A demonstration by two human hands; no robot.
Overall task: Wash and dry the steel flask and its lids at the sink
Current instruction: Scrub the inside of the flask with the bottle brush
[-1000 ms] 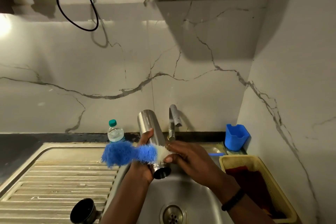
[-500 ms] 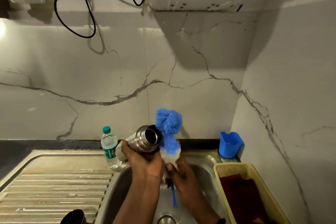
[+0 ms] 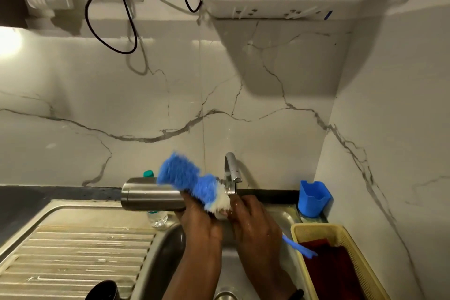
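Observation:
The steel flask (image 3: 151, 194) lies sideways above the sink, its closed base pointing left, and my left hand (image 3: 198, 220) grips its right end. My right hand (image 3: 253, 221) holds a blue and white bottle brush (image 3: 192, 184) by its handle. The bristle head slants up to the left over the flask, and the blue handle tip (image 3: 300, 248) sticks out to the right. The flask's mouth is hidden behind my hands and the brush. A dark round lid (image 3: 103, 291) rests on the drainboard at the bottom edge.
The steel sink basin (image 3: 158, 251) is below my hands, with the ribbed drainboard (image 3: 73, 256) on its left. The tap (image 3: 231, 173) stands behind the brush. A small plastic bottle with a green cap (image 3: 149, 174) sits behind the flask. A blue cup (image 3: 314, 198) and a yellow basket (image 3: 350, 251) holding a red cloth are at the right.
The flask has swung from upright to lying sideways with its base to the left. The brush head has moved from pointing up to slanting left across the flask.

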